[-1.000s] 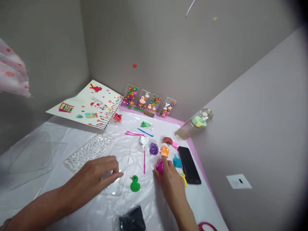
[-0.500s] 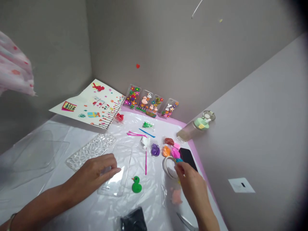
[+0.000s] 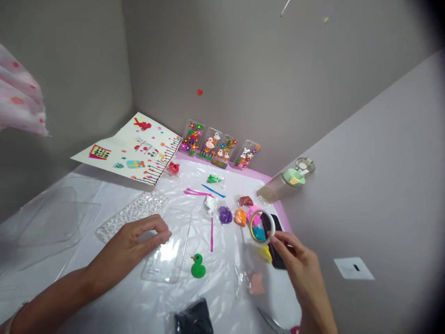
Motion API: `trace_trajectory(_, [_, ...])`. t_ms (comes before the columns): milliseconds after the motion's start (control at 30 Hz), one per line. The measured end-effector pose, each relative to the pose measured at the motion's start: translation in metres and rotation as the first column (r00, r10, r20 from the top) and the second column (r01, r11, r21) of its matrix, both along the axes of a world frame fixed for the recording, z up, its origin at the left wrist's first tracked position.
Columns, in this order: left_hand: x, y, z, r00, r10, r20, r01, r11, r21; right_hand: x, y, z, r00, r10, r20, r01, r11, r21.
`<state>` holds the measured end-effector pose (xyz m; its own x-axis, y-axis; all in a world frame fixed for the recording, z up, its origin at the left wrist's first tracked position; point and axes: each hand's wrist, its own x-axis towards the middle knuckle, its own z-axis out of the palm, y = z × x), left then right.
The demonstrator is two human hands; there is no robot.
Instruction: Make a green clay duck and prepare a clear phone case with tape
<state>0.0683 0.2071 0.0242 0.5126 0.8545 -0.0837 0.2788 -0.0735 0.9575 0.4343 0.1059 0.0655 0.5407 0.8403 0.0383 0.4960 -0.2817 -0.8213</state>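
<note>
Between the thumb and fingers of my right hand (image 3: 295, 255) is a roll of tape (image 3: 272, 223), raised on edge over the clay packets and the phone. My left hand (image 3: 139, 239) hovers at a clear phone case (image 3: 167, 262), thumb and fingertips pinched together; whatever is in the pinch, if anything, is too small to make out. A green clay duck (image 3: 198, 269) with an orange beak lies right of that case. A textured clear case (image 3: 130, 215) rests behind my left hand.
Wrapped clay lumps, purple (image 3: 225, 215) and orange (image 3: 240, 217) among them, lie mid-table near a black phone (image 3: 278, 257). Scissors (image 3: 271, 320) and a black packet (image 3: 194, 317) are in front. Decorated cases (image 3: 210, 144), a sketchbook (image 3: 128, 150) and a bottle (image 3: 278, 188) stand behind.
My right hand has lifted the tape roll from among the clay packets and moved it right and up, uncovering yellow clay. My left hand has risen slightly, its fingertips drawing together.
</note>
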Motion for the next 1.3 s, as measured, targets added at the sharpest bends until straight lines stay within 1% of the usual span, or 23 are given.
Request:
trace_trajectory(33, [0.001, 0.0, 0.0, 1.0, -0.003, 0.004, 0.003, 1.0, -0.011, -0.001, -0.001, 0.003, 0.99, -0.028, -0.14, 0.033, 0.999, 0.033])
trace_trajectory(67, [0.001, 0.001, 0.001, 1.0, -0.006, 0.012, 0.007, 1.0, -0.025, -0.006, -0.001, 0.006, 0.961, -0.04, -0.275, 0.062, 0.995, 0.073])
trace_trajectory(100, [0.002, 0.001, 0.002, 1.0, -0.01, 0.022, 0.011, 0.999, -0.041, -0.014, 0.001, 0.008, 0.918, -0.035, -0.396, 0.089, 0.989, 0.117])
trace_trajectory(167, [0.005, -0.001, 0.007, 0.998, -0.014, 0.056, 0.019, 0.997, -0.073, -0.036, 0.005, 0.01, 0.821, 0.022, -0.57, 0.106, 0.976, 0.191])
trace_trajectory(200, [0.008, -0.002, 0.01, 0.997, -0.015, 0.08, 0.022, 0.996, -0.086, -0.05, 0.007, 0.011, 0.777, 0.063, -0.627, 0.088, 0.974, 0.207])
trace_trajectory(233, [0.011, -0.004, 0.014, 0.994, -0.014, 0.105, 0.025, 0.995, -0.098, -0.064, 0.01, 0.012, 0.74, 0.109, -0.664, 0.042, 0.978, 0.206])
trace_trajectory(300, [0.018, -0.008, 0.023, 0.987, -0.019, 0.157, 0.037, 0.993, -0.113, -0.091, 0.015, 0.011, 0.675, 0.214, -0.706, -0.101, 0.975, 0.199])
trace_trajectory(333, [0.023, -0.009, 0.028, 0.983, -0.025, 0.181, 0.047, 0.992, -0.118, -0.103, 0.017, 0.011, 0.66, 0.268, -0.702, -0.165, 0.963, 0.213])
trace_trajectory(433, [0.035, -0.013, 0.04, 0.964, -0.049, 0.261, 0.088, 0.986, -0.139, -0.13, 0.024, 0.008, 0.688, 0.384, -0.616, -0.292, 0.923, 0.249])
trace_trajectory(533, [0.045, -0.013, 0.048, 0.935, -0.033, 0.353, 0.111, 0.973, -0.202, -0.144, 0.028, 0.004, 0.733, 0.398, -0.552, -0.332, 0.917, 0.219])
trace_trajectory(600, [0.05, -0.012, 0.049, 0.914, -0.019, 0.406, 0.132, 0.959, -0.251, -0.149, 0.028, 0.001, 0.774, 0.396, -0.495, -0.348, 0.918, 0.19])
trace_trajectory(700, [0.055, -0.011, 0.043, 0.876, 0.01, 0.483, 0.162, 0.936, -0.313, -0.153, 0.026, -0.005, 0.836, 0.426, -0.346, -0.382, 0.904, 0.19])
trace_trajectory(833, [0.057, -0.013, 0.026, 0.844, 0.041, 0.535, 0.186, 0.913, -0.364, -0.154, 0.025, -0.014, 0.877, 0.44, -0.193, -0.383, 0.883, 0.271])
trace_trajectory(900, [0.057, -0.016, 0.02, 0.838, 0.058, 0.543, 0.181, 0.909, -0.376, -0.154, 0.025, -0.017, 0.889, 0.431, -0.154, -0.373, 0.877, 0.303])
trace_trajectory(967, [0.058, -0.018, 0.017, 0.83, 0.071, 0.553, 0.175, 0.909, -0.379, -0.155, 0.026, -0.019, 0.893, 0.426, -0.146, -0.364, 0.874, 0.322])
trace_trajectory(1067, [0.06, -0.021, 0.018, 0.834, 0.063, 0.548, 0.173, 0.913, -0.369, -0.157, 0.025, -0.02, 0.898, 0.413, -0.153, -0.351, 0.88, 0.319])
trace_trajectory(1133, [0.06, -0.023, 0.018, 0.835, 0.064, 0.546, 0.174, 0.911, -0.373, -0.159, 0.024, -0.021, 0.905, 0.409, -0.119, -0.353, 0.876, 0.328])
trace_trajectory(1200, [0.061, -0.024, 0.018, 0.819, 0.104, 0.565, 0.176, 0.891, -0.419, -0.159, 0.022, -0.023, 0.905, 0.424, -0.019, -0.389, 0.846, 0.364])
trace_trajectory(1267, [0.06, -0.024, 0.017, 0.783, 0.187, 0.593, 0.174, 0.849, -0.498, -0.16, 0.022, -0.027, 0.882, 0.45, 0.14, -0.467, 0.796, 0.386])
trace_trajectory(1300, [0.06, -0.024, 0.016, 0.761, 0.239, 0.603, 0.165, 0.828, -0.536, -0.16, 0.022, -0.028, 0.858, 0.455, 0.238, -0.513, 0.769, 0.38])
